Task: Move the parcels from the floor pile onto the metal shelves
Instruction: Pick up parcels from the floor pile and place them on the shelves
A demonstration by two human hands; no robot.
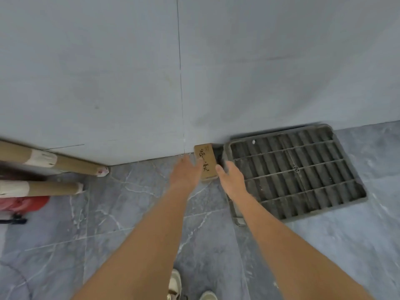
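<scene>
Head view: small brown cardboard parcel flat on the floor, far end against the wall, just beside a grey slatted grate on its right. Probably light and stiff, with firm edges; printed card face likely a little slick, so best taken by the two long sides rather than from the top. Left hand at the left edge, fingers loosely extended, touching or nearly so; cannot tell which. Right hand near the right edge, fingers relaxed, nothing gripped. Farther left, two cardboard tubes and a red bag. No metal shelves visible.
</scene>
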